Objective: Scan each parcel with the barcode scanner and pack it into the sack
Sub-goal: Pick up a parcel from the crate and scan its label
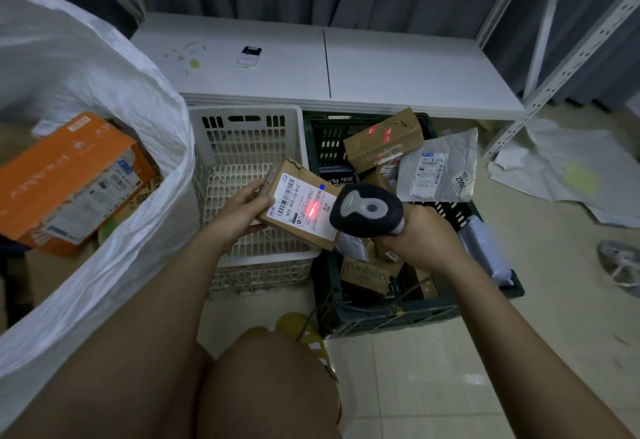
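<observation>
The left hand [242,211] grips a small brown cardboard parcel [300,203] by its end, over the white plastic basket [242,137]. The right hand [420,236] clasps the dark handheld barcode scanner [367,210], red light on the label. The parcel looks light and stiff, easy one-handed. Left, the white woven sack [114,133] gapes, unobstructed; the green crate [398,314] holds more parcels.

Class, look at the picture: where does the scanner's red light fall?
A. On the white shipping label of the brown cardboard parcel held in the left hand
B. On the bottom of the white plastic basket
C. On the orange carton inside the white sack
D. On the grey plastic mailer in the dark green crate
A: the red glow sits on the white shipping label of the brown cardboard parcel that the left hand holds, with the black handheld scanner in the right hand aimed at it.
</observation>
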Motion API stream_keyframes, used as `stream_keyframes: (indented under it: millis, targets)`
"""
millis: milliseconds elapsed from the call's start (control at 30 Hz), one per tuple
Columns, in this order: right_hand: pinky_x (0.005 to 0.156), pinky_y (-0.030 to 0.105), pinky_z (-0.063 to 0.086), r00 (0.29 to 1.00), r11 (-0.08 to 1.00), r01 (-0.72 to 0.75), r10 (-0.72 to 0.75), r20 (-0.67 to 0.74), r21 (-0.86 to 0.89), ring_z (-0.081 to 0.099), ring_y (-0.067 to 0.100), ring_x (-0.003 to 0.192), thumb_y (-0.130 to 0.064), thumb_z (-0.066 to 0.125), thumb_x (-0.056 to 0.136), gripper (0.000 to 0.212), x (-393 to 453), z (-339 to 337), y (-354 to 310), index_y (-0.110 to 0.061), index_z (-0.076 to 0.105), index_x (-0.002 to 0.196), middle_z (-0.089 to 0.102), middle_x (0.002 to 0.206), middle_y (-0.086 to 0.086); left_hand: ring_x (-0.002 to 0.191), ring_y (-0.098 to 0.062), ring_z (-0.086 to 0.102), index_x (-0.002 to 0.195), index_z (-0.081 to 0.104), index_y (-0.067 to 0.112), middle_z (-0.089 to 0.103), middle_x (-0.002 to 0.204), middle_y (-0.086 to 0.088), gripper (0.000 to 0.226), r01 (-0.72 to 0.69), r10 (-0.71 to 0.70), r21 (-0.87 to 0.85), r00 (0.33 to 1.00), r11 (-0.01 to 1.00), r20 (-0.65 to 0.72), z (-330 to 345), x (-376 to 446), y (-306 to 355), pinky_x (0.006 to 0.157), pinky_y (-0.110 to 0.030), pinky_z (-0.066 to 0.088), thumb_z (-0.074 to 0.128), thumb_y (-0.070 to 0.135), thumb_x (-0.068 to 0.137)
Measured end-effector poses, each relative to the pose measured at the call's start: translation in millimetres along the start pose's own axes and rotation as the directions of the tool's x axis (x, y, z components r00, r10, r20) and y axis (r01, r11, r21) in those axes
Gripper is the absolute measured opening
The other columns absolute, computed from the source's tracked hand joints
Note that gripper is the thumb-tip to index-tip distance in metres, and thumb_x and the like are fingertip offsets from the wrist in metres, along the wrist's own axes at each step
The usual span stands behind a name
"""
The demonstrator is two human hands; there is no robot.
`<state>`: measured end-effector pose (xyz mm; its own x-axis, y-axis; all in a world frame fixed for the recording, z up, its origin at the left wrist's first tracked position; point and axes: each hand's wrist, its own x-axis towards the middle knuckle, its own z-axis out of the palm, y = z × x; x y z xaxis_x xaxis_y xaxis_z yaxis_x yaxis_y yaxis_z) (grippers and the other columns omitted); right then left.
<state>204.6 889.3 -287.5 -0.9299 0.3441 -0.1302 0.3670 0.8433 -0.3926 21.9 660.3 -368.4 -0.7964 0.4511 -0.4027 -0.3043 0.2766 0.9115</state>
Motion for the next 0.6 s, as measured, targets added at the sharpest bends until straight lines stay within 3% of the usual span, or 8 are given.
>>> stream_keyframes:
  millis: [233,333,433,500,600]
  targets:
    - [0.061,0.030,0.041,1.000,0.997,-0.028,0.028,0.000,0.074,0.062,0.024,0.079,-0.038,0.070,0.082,0.029,-1.2,1.7,0.8,-0.032,0.046,0.067,0.058,0.071,-0.006,0.098,-0.011,0.064,0.143,0.042,0.027,0.061,0.127,-0.002,0.054,0.001,-0.001,0.003,1.000,1.000,-0.013,2.1,-5.0,2.9,0.076,-0.029,0.054,0.058,0.022,0.092]
    - [0.070,0.036,0.051,0.998,0.962,-0.024,0.039,-0.050,0.271,0.064,0.019,0.086,-0.037,0.075,0.078,0.017,-8.5,1.3,-2.6,-0.030,0.062,0.086,0.068,0.086,-0.005,0.100,-0.015,0.064,0.142,0.043,0.025,0.059,0.128,-0.004,0.053,-0.036,0.035,-0.018,0.998,0.999,-0.046,6.7,-12.0,11.2,0.079,-0.032,0.055,0.059,0.020,0.092]
    - [0.079,0.039,0.054,0.985,0.860,0.002,0.087,-0.151,0.511,0.065,0.013,0.093,-0.032,0.076,0.079,0.026,-17.3,1.6,-15.9,-0.031,0.063,0.102,0.070,0.096,-0.009,0.100,-0.017,0.063,0.143,0.041,0.024,0.056,0.130,-0.006,0.054,-0.108,0.102,-0.067,0.991,0.992,-0.087,13.8,-28.6,28.8,0.085,-0.035,0.054,0.059,0.018,0.092]
    - [0.077,0.030,0.053,0.971,0.757,0.056,0.111,-0.213,0.651,0.065,0.009,0.094,-0.021,0.076,0.082,0.025,-21.6,-4.1,-31.9,-0.029,0.063,0.103,0.069,0.096,-0.012,0.098,-0.017,0.064,0.141,0.041,0.024,0.055,0.131,-0.007,0.052,-0.170,0.156,-0.122,0.981,0.978,-0.116,15.9,-47.1,43.6,0.085,-0.036,0.055,0.059,0.016,0.093]
    - [0.071,0.013,0.052,0.953,0.604,0.130,0.142,-0.267,0.786,0.065,-0.002,0.090,-0.012,0.074,0.084,0.026,-27.5,-19.5,-64.8,-0.028,0.061,0.101,0.068,0.095,-0.011,0.113,-0.021,0.060,0.140,0.042,0.026,0.049,0.140,-0.003,0.053,-0.309,0.279,-0.157,0.942,0.938,-0.185,6.5,-87.0,65.7,0.081,-0.032,0.057,0.061,0.017,0.092]
